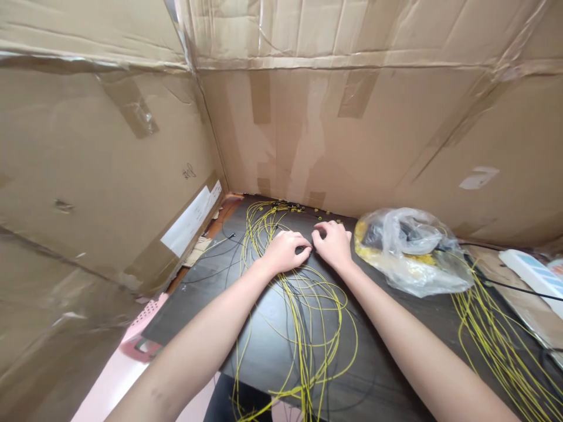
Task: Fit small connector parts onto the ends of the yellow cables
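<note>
my left grip (288, 252) and my right grip (332, 241) face each other over the middle of the dark wood-look surface (266, 354), close together but apart. the fingers of my left grip curl toward its thumb; those of my right grip bend inward likewise, and i cannot tell whether either one pinches anything. the bunch of thin yellow cables (302, 351) lies on the surface, looping past my left grip, running down between my forearms and hanging over the near edge. darker strands run among them. beyond my grips, small black connectors (288, 206) cluster at the far end of the bunch, with little yellow pieces (328, 213) scattered beside them along the cardboard wall (329, 146). one loose cable end with a dark tip (233, 236) rests to the left. to the right of my right grip sits a clear plastic bag (426, 281) with yellow and dark contents, and past it a second bunch of yellow cables (497, 340) trails toward me. a white power strip (530, 266) stands farther right, a black cord (523, 288) crossing near it. white paper (185, 220) is stuck to the left cardboard panel (109, 170).
</note>
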Demonstrator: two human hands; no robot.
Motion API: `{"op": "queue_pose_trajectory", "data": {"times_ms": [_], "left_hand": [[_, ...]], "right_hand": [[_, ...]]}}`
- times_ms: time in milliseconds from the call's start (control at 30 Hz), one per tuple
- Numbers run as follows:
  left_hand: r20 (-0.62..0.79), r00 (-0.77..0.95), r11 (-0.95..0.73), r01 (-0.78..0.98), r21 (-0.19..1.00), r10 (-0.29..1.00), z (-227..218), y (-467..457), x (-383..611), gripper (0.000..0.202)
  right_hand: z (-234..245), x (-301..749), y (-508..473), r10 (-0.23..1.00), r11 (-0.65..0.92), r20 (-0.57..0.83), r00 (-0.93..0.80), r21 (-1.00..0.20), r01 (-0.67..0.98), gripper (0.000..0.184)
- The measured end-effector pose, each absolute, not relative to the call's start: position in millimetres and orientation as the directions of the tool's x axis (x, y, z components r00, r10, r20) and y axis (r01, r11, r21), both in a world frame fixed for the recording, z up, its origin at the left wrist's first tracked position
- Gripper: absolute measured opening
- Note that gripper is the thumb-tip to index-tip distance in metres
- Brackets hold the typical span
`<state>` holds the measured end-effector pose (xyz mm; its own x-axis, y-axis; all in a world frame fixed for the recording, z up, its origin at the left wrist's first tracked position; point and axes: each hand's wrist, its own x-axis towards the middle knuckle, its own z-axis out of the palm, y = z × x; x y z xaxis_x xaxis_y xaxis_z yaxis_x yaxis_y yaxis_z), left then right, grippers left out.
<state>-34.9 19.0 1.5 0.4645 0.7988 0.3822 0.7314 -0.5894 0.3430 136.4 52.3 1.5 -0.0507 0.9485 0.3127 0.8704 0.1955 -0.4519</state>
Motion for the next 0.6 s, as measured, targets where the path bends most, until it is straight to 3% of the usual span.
{"op": "queue_pose_trajectory", "data": {"times_ms": [133, 267, 467, 600], "left_hand": [[0.377, 0.464, -0.589, 0.719, 0.370, 0.802, 1, 19, -36, 0.018], [0.383, 0.442, -0.573, 0.731, 0.370, 0.811, -1, 19, -38, 0.020], [0.414, 0.373, -0.529, 0.761, 0.375, 0.830, 2, 18, -38, 0.020], [0.498, 0.275, -0.489, 0.791, 0.369, 0.822, 6, 15, -36, 0.036]], "right_hand": [[12, 126, 87, 0.966, 0.059, 0.258, 0.021, -0.301, 0.952, 0.044], [16, 125, 109, 0.981, 0.012, 0.192, 0.035, -0.240, 0.971, 0.037], [3, 142, 89, 0.928, 0.256, 0.347, -0.137, -0.324, 0.911, 0.029], [-11, 146, 53, 0.840, 0.475, 0.487, -0.238, -0.448, 0.758, 0.021]]}}
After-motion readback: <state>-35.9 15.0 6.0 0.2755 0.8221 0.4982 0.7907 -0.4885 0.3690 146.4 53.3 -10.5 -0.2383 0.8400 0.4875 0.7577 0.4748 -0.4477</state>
